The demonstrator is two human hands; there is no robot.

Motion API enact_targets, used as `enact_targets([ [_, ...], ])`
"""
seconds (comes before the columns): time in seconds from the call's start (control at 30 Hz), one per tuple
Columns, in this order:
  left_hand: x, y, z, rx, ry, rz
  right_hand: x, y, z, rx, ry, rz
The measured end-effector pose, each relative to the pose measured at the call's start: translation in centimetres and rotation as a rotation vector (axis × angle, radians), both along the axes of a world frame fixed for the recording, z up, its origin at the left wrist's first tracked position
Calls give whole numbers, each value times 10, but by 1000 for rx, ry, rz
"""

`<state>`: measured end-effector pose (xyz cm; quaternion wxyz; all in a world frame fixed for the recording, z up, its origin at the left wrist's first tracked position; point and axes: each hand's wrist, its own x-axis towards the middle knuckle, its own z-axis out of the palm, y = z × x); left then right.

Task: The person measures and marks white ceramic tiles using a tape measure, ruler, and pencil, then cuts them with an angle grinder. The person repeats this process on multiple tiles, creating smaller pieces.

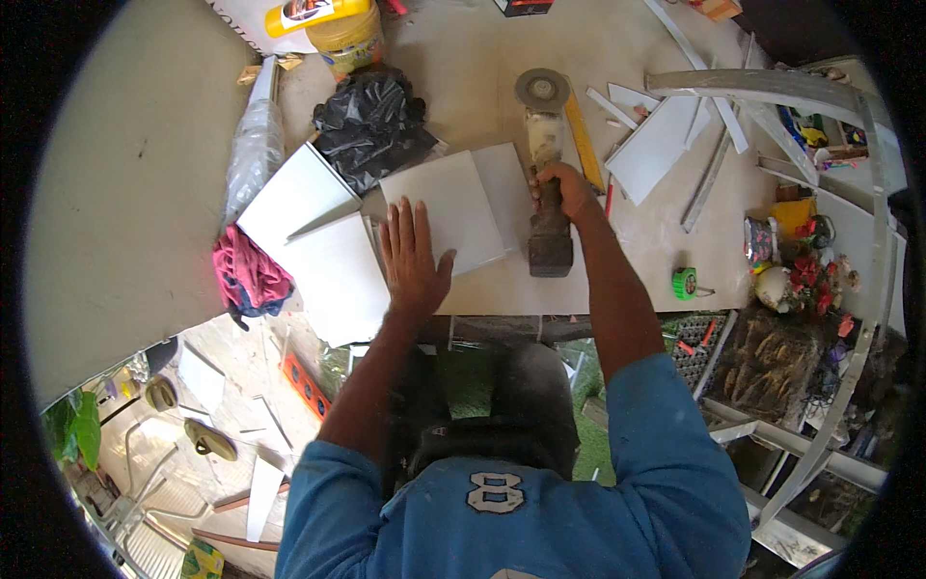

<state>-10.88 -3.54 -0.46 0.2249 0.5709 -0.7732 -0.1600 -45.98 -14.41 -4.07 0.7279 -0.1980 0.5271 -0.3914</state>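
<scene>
My left hand [413, 270] lies with fingers extended on a white square tile [458, 207], near the edges of other white tiles [328, 285] stacked loosely to its left. My right hand [567, 188] grips the body of an angle grinder [551, 249], which lies along the table with its disc [540, 89] at the far end. A yellow ruler [584, 135] and a thin red marker [609, 200] lie just right of the grinder. A black plastic bag [367, 125] is crumpled behind the tiles. A green tape measure [685, 283] sits near the table's right front.
The table [637, 256] holds white offcuts [648, 150] at right, a yellow bucket [342, 43] at back left and pink cloth [253, 265] at left. A metal ladder-like frame [752, 85] borders the right. Sandals [210, 440] and an orange level [305, 386] lie below left.
</scene>
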Motion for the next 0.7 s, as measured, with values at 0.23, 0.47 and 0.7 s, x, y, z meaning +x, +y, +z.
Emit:
enact_targets([
  [0.23, 18, 53, 2, 198, 285, 248, -8, -61, -16, 23, -10, 81],
  [0.47, 25, 61, -12, 443, 531, 521, -24, -81, -29, 7, -63, 120],
  [0.7, 23, 38, -18, 602, 652, 632, -24, -75, -13, -16, 61, 216],
])
